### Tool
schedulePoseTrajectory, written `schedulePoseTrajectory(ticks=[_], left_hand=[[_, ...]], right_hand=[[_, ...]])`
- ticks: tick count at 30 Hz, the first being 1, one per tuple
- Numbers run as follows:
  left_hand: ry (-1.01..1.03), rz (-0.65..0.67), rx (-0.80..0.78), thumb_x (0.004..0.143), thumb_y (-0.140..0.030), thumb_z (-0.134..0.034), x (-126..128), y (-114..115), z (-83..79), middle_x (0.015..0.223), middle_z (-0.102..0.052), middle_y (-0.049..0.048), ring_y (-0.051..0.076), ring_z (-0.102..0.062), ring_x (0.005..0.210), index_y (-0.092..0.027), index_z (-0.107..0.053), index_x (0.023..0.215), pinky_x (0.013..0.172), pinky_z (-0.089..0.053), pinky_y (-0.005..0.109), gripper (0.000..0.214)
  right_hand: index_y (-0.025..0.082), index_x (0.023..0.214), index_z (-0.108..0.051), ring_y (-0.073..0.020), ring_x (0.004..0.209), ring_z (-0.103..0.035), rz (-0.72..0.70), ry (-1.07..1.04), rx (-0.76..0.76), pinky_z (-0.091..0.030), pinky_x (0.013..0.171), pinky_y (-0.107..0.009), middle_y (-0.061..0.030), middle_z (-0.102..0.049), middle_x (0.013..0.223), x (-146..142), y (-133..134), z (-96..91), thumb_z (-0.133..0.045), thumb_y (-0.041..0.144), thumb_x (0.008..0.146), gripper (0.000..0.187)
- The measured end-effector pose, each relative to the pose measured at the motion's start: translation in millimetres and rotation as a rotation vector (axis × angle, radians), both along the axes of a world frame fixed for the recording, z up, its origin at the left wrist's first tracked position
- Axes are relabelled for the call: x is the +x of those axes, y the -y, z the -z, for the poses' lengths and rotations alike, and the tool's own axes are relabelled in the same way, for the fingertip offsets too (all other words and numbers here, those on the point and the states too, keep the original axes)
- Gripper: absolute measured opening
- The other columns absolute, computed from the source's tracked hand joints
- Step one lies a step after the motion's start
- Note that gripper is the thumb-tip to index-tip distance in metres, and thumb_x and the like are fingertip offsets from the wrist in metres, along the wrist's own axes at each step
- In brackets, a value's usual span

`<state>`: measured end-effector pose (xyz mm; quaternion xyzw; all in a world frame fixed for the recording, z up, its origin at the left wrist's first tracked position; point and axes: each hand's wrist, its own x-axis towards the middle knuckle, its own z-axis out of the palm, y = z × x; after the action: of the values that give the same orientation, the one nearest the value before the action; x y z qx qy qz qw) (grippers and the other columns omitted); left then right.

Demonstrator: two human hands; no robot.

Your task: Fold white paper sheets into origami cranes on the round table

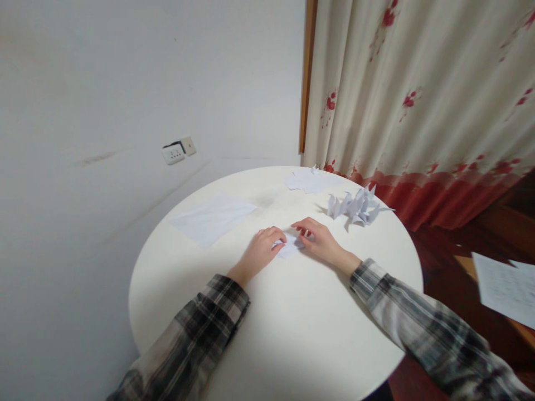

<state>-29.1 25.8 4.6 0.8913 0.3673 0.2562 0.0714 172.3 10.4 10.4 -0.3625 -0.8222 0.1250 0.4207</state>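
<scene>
A small folded piece of white paper (288,248) lies on the round white table (288,328) between my hands. My left hand (264,245) pinches its left edge, thumb and fingers closed on it. At the paper's right side is my right hand (316,237), its fingers curved and apart, with the thumb close to the paper's edge. Whether the right fingertips touch the paper is hard to make out. Part of the paper is hidden under the fingers.
Several folded paper cranes (358,207) are clustered at the right back of the table. White sheets (311,180) lie at the far edge, and more paper (214,217) lies at the left. A wall (83,234) borders the left side; a curtain (418,111) hangs behind.
</scene>
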Motion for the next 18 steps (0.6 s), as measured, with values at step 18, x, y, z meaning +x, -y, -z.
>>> schedulePoseTrajectory(ticks=[18], left_hand=[[-0.031,-0.082,-0.018,0.080,-0.017,-0.048,0.0,3.1,2.6,0.089,-0.064,0.0006,0.016,-0.059,0.086,-0.023,-0.058,0.089,0.079,-0.046,0.028,0.015]], right_hand=[[0.018,0.105,-0.055,-0.0123,0.077,-0.055,-0.018,0.020,-0.057,-0.045,0.069,-0.024,-0.0035,-0.056,0.086,-2.1,2.4,-0.4,-0.048,0.007,0.076,0.032]])
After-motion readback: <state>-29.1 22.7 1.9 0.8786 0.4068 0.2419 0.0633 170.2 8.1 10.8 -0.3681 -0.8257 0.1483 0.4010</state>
